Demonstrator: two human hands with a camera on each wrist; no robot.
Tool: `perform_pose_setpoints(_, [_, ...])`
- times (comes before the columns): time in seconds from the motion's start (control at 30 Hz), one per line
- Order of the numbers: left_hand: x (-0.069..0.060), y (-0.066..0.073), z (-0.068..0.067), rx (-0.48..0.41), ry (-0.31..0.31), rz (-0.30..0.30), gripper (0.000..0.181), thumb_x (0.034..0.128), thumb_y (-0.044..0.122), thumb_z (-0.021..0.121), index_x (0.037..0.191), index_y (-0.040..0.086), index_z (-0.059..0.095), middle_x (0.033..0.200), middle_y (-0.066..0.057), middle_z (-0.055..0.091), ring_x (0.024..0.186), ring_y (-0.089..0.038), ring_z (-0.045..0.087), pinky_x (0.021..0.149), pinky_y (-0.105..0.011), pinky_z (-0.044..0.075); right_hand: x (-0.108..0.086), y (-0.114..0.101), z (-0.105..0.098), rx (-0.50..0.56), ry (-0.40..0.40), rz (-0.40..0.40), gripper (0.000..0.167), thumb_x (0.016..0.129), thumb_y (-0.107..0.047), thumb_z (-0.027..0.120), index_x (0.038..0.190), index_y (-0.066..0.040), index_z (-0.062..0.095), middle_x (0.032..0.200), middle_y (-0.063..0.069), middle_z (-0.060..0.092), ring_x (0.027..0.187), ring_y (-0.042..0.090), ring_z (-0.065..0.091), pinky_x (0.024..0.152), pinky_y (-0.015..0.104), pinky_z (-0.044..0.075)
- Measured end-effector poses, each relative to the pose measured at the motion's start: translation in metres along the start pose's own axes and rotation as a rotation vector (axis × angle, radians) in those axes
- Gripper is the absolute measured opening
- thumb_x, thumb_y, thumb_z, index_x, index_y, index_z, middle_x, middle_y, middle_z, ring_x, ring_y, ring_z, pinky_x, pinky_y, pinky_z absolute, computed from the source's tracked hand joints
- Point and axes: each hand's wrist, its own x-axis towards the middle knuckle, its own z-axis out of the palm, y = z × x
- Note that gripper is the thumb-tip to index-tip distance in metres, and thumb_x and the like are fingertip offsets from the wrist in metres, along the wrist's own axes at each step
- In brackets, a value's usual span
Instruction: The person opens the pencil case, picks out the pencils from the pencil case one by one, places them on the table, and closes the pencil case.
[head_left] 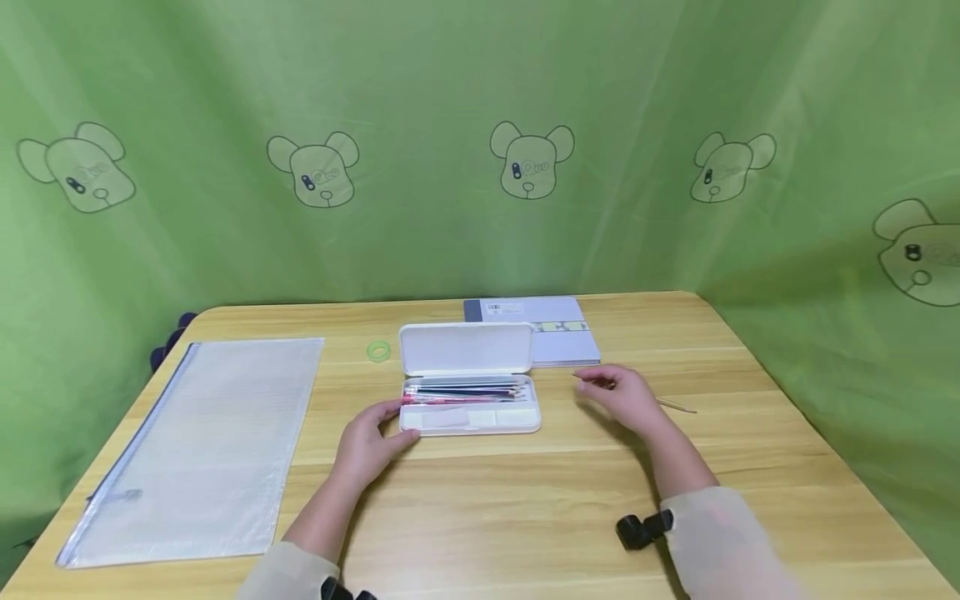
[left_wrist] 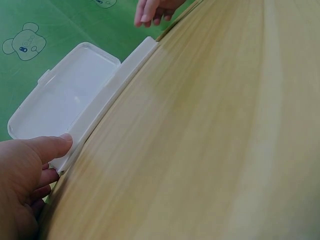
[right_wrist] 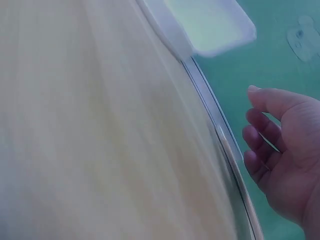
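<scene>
A white pencil case (head_left: 487, 431) stands with its lid (head_left: 467, 348) raised. Several pencils (head_left: 465, 390) lie inside its back compartment, and a pale flat piece (head_left: 446, 417) sits in the front part. My left hand (head_left: 367, 446) grips the case's left end, thumb at the front corner and fingers at the side; the left wrist view shows the thumb against the front wall (left_wrist: 110, 92). To the right of the case, my right hand (head_left: 618, 397) hovers over a single pencil (head_left: 677, 406) on the table. Its fingers are loosely bent and apart from that pencil in the right wrist view.
A grey-lilac notebook (head_left: 566, 346) lies behind the case, partly covered by the lid. A green tape ring (head_left: 378, 351) is left of the lid. A translucent zip pouch (head_left: 202, 450) covers the table's left side. Green curtain (head_left: 420, 250) hangs behind the table.
</scene>
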Motion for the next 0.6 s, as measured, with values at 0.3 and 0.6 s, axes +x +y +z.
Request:
perform_pose_setpoints(0.3, [0.001,-0.001,0.001,-0.003,-0.004,0.001,0.056,0.0813,0.023,0.079,0.129,0.002,0.061,0.129,-0.016,0.065,0.131,-0.036,0.052,0.115,-0.05,0.038,0.015,-0.029,0.034,-0.011,-0.069,-0.079,0.029,0.087,-0.017,0.072,0.113,-0.005,0.071,0.108,0.015,0.07,0.095,0.022,0.06,0.083,0.031,0.051])
perform_pose_setpoints(0.6, [0.0,0.001,-0.001,-0.005,-0.003,-0.011,0.057,0.0807,0.023,0.08,0.13,0.002,0.06,0.131,-0.016,0.064,0.132,-0.035,0.051,0.116,-0.05,0.037,0.028,-0.052,0.059,-0.081,-0.164,-0.1,0.023,0.087,-0.018,0.072,0.109,-0.008,0.074,0.099,0.008,0.069,0.092,0.019,0.059,0.083,0.031,0.05])
